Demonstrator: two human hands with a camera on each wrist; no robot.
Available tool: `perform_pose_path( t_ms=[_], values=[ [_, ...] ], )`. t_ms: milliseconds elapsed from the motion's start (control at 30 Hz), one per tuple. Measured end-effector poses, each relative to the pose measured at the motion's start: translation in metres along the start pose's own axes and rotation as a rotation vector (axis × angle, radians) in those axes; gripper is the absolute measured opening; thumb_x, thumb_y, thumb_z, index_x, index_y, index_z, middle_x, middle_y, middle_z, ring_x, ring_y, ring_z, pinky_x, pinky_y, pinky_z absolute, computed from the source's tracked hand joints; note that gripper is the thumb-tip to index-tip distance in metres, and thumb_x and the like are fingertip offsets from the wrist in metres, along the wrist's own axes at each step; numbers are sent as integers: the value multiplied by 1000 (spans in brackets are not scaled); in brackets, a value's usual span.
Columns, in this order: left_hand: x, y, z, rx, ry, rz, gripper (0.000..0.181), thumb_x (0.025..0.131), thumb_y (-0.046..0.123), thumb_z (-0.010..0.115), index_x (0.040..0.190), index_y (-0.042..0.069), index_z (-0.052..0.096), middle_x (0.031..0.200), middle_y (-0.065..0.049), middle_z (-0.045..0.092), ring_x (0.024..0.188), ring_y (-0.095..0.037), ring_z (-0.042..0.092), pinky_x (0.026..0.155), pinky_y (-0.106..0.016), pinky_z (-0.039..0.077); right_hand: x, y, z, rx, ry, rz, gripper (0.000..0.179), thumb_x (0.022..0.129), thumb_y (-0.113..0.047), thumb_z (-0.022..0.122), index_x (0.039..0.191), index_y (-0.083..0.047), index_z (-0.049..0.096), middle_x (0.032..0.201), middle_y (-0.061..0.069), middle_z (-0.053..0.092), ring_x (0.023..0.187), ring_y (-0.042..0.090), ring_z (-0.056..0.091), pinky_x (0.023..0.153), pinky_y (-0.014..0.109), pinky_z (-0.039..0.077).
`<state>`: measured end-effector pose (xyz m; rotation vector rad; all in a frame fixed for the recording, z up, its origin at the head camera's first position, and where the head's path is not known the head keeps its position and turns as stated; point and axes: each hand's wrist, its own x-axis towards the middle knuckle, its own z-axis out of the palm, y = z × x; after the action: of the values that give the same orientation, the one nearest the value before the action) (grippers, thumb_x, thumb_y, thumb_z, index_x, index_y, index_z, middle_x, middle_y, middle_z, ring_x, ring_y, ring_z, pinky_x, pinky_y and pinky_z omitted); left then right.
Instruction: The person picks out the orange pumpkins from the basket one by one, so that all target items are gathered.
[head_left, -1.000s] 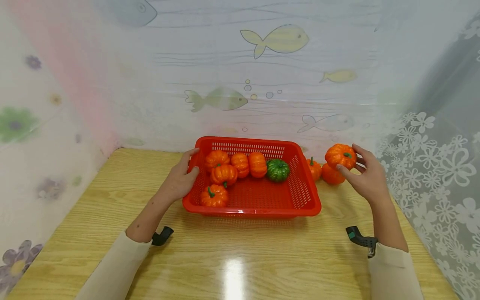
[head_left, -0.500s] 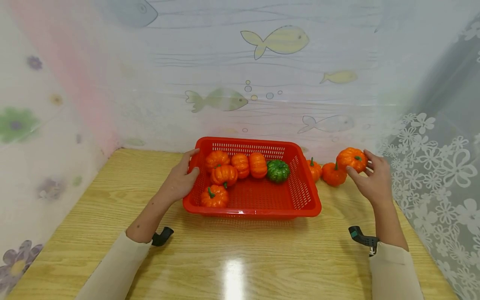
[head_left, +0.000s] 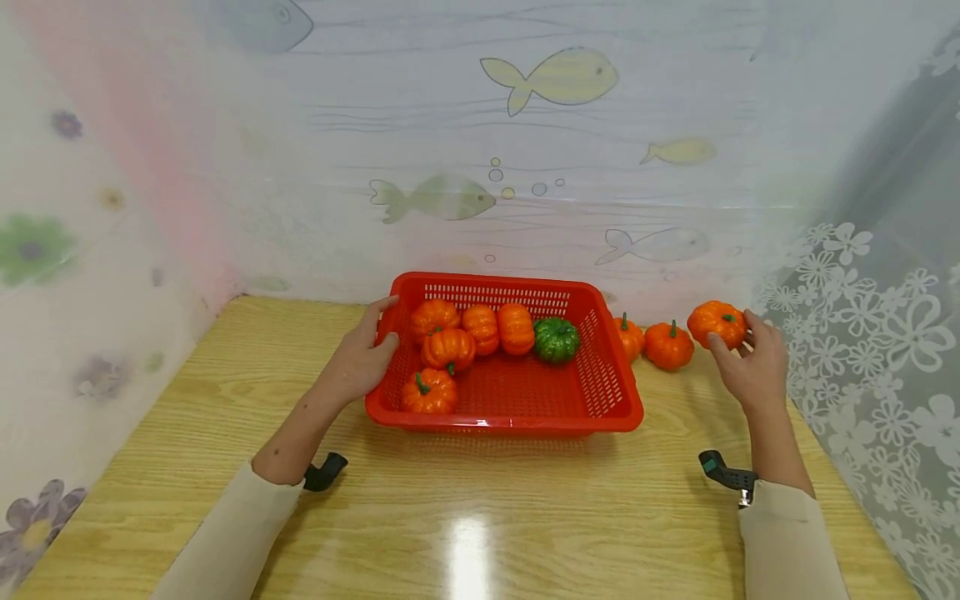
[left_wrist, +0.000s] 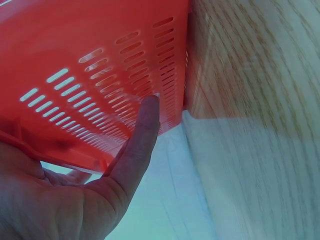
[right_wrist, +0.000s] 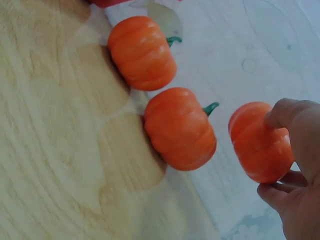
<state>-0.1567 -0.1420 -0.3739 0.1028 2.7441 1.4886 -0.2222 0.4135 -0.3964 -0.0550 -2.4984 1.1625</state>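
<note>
My right hand (head_left: 756,367) holds a small orange toy pumpkin (head_left: 714,325) between thumb and fingers, raised above the table's right side. In the right wrist view this held pumpkin (right_wrist: 260,142) is apart from two others. My left hand (head_left: 356,358) grips the left rim of a red plastic basket (head_left: 517,423); in the left wrist view one finger lies along the slotted outer wall (left_wrist: 115,75). Inside the basket are several orange pumpkins (head_left: 429,392), mostly at the left, and one green pumpkin (head_left: 557,340) near its right side.
Right of the basket, two orange pumpkins stand on the wooden table (head_left: 525,517): one (head_left: 628,337) partly behind the basket wall, the other (head_left: 669,346) beside it. A wall covering (head_left: 435,125) with printed fish rises behind the table.
My right hand has carried its pumpkin to the right and slightly lower, uncovering the standing pumpkin behind it. The left hand and basket have stayed put.
</note>
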Motion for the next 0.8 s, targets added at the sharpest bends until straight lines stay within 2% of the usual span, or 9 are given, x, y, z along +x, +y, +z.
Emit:
perform_pose_path(
  t_ms=[200, 400, 633, 800],
  values=[
    [0, 1, -1, 3, 0, 7, 61, 112, 20, 42, 169, 17, 20, 158, -24, 46, 133, -41, 60, 100, -58, 57, 2, 15, 3, 12, 9, 34, 71, 105, -18, 62, 163, 8, 28, 164, 33, 27, 147, 54, 40, 114, 63, 40],
    [-1, 2, -1, 10, 1, 5, 62, 112, 20, 42, 169, 17, 20, 157, -24, 47, 133, -41, 59, 101, -58, 57, 3, 30, 5, -16, 14, 71, 71, 106, -20, 60, 163, 8, 28, 165, 33, 29, 147, 53, 41, 114, 62, 40],
    [-1, 2, -1, 11, 0, 6, 62, 112, 20, 42, 169, 17, 20, 158, -24, 46, 134, -42, 58, 102, -58, 56, 1, 43, 8, -53, -34, 145, 74, 108, -26, 58, 164, 9, 25, 164, 35, 27, 147, 53, 40, 114, 63, 41],
    [-2, 3, -2, 7, 0, 3, 62, 112, 20, 42, 169, 17, 20, 156, -24, 47, 132, -41, 60, 101, -58, 57, -1, 49, 11, -64, -36, 170, 75, 107, -27, 60, 164, 8, 25, 164, 34, 31, 145, 52, 43, 113, 63, 43]
  ],
)
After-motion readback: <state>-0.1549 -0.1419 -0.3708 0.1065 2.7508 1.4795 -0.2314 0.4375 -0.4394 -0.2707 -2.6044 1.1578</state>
